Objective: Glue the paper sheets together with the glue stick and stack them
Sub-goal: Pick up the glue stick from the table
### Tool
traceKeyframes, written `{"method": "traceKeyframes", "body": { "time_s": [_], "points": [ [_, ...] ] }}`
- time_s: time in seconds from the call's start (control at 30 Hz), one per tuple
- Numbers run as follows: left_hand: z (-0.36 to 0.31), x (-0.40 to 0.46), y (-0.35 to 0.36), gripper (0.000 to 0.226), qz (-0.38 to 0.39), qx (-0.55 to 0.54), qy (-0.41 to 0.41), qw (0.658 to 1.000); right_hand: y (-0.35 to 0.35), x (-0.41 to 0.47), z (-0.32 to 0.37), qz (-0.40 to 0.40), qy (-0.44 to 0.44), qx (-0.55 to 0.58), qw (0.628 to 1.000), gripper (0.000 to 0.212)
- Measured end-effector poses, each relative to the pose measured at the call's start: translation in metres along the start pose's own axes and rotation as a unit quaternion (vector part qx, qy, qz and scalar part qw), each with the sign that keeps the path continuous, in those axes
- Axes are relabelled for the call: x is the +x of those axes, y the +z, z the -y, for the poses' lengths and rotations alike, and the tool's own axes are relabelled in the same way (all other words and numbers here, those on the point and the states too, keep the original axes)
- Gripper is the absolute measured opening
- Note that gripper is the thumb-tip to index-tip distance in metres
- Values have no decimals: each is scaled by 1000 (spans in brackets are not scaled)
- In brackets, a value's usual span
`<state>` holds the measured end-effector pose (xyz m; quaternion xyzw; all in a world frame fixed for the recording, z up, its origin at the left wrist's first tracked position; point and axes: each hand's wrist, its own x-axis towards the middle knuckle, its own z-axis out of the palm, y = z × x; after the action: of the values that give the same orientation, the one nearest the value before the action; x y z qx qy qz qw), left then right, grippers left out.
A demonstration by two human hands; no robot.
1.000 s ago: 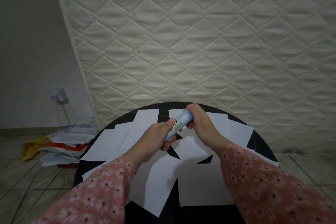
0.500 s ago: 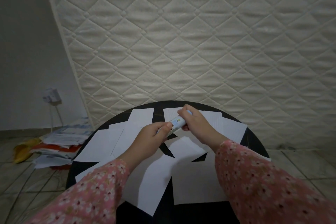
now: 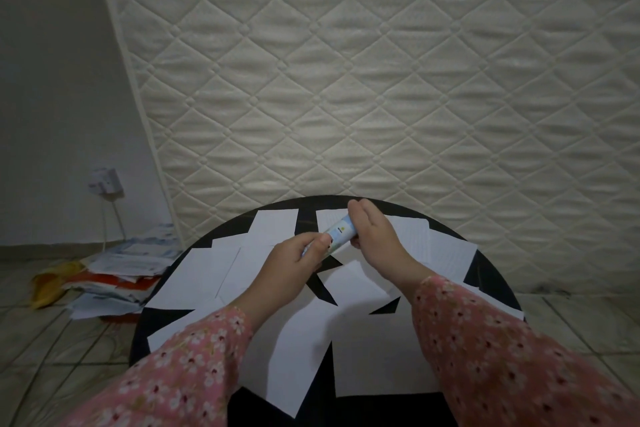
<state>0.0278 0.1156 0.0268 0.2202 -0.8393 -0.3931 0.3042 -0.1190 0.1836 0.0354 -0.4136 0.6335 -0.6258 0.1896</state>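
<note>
A white and blue glue stick [image 3: 338, 231] is held in the air between both hands above the middle of a round black table [image 3: 498, 274]. My left hand [image 3: 294, 265] pinches its lower end, and my right hand [image 3: 375, 239] grips its upper end with curled fingers. Several white paper sheets [image 3: 377, 354] lie spread flat and overlapping across the tabletop under my hands. Whether the cap is on the stick is hidden by my fingers.
A quilted white mattress [image 3: 381, 80] leans upright right behind the table. On the tiled floor to the left lies a messy pile of papers and packets [image 3: 114, 281]. A wall socket with a cable [image 3: 105, 182] is above that pile.
Both hands with the glue stick have stayed over the table's middle, shifting slightly. The stick now lies flatter, and my left hand covers more of its lower end.
</note>
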Motion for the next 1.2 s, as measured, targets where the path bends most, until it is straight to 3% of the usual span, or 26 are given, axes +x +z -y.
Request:
{"method": "traceKeyframes", "body": {
  "time_s": [0.13, 0.27, 0.4, 0.57, 0.83, 0.97, 1.13, 1.2],
  "points": [
    [-8, 1, 1, 36, 33, -91, -55, 994, -3, 0, 0, -10, -47, 22, 999, 37],
    [3, 0, -3, 31, -23, 67, 12, 997, -6, 4, -3, 6, 7, -1, 1000, 32],
    [4, 0, -7, 24, -23, 114, 15, 993, -5, 0, -1, 68, 55, 13, 996, 32],
    [6, 0, -12, 31, -24, 90, 6, 996, -3, -1, -1, 109, 55, 41, 992, 30],
    [9, 2, -9, 27, -3, 46, -33, 998, 1, -2, -8, 74, 53, -28, 995, 31],
    [4, 4, -8, 33, 11, 30, -68, 997, 1, 0, -10, 66, 56, -4, 996, 30],
    [-1, 5, -13, 40, 67, -94, -147, 982, -2, 0, -13, 82, 55, 11, 995, 28],
    [1, 5, -11, 39, 54, -35, -135, 989, -4, 1, -13, 92, 61, 23, 994, 28]
  ]
}}
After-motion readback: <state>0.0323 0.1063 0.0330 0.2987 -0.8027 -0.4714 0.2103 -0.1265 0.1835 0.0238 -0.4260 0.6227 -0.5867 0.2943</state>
